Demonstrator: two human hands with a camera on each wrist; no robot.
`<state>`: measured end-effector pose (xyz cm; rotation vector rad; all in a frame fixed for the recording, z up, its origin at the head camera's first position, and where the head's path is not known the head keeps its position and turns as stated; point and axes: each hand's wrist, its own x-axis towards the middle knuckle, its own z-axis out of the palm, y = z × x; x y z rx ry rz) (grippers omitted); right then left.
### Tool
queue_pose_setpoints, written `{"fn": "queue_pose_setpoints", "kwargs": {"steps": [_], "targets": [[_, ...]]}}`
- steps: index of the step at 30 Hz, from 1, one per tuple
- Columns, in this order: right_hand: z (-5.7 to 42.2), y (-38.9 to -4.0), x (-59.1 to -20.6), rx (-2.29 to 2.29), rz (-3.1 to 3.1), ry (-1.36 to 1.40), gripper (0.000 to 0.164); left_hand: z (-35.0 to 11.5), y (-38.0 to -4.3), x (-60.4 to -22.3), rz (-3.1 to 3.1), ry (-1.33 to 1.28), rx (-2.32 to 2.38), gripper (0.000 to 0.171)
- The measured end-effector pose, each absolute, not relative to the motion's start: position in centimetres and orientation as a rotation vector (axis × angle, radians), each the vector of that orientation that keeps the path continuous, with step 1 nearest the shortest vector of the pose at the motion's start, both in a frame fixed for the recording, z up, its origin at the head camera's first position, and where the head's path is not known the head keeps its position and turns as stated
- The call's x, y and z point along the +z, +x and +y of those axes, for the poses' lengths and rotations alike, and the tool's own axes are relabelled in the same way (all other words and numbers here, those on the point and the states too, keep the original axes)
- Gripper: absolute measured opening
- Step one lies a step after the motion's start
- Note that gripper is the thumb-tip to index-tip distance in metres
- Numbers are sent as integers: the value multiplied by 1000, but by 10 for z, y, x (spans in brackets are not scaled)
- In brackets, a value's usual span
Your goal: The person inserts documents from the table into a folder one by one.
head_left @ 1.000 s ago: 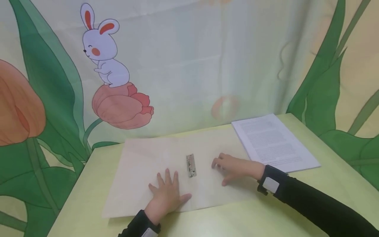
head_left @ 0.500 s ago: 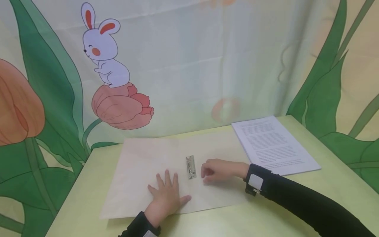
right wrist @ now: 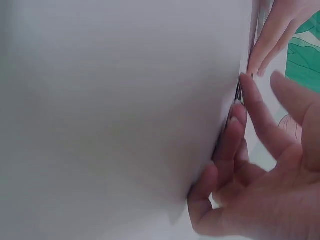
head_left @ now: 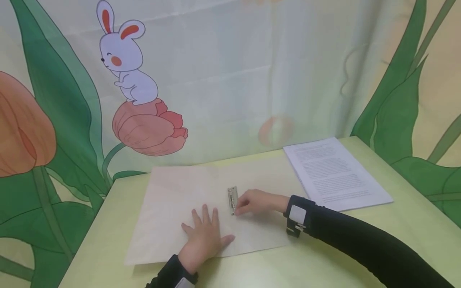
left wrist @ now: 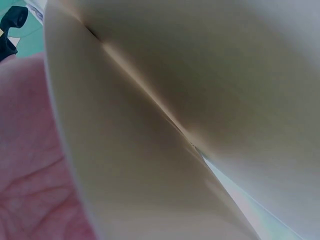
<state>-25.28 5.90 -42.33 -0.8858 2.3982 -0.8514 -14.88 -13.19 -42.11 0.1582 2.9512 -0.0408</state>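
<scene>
A cream file folder (head_left: 173, 192) lies spread out on the table, with a narrow silvery metal clip (head_left: 232, 198) near its middle. My right hand (head_left: 253, 201) has its bent fingers at the lower right edge of the clip and partly covers it in the head view. In the right wrist view the curled fingers (right wrist: 231, 142) are against the dark clip, seen edge-on, while the thumb (right wrist: 292, 95) stands off from them. My left hand (head_left: 202, 238) lies flat on the folder's lower part, fingers spread, to the left of the clip.
A stack of printed paper (head_left: 335, 172) lies at the back right, beside the folder. Behind the yellow-green table (head_left: 259, 274) hangs a cloth (head_left: 223, 84) printed with a rabbit and tulips.
My right hand has moved left from over the folder's right half to the clip, its fingers closing in along the way. The left hand has stayed in place.
</scene>
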Motion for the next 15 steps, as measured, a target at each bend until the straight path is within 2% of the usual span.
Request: {"fn": "queue_pose_setpoints", "kwargs": {"steps": [15], "targets": [[36, -248, -427, -833, 2602, -547, 33, -131, -147, -417, 2938, 165, -50, 95]]}}
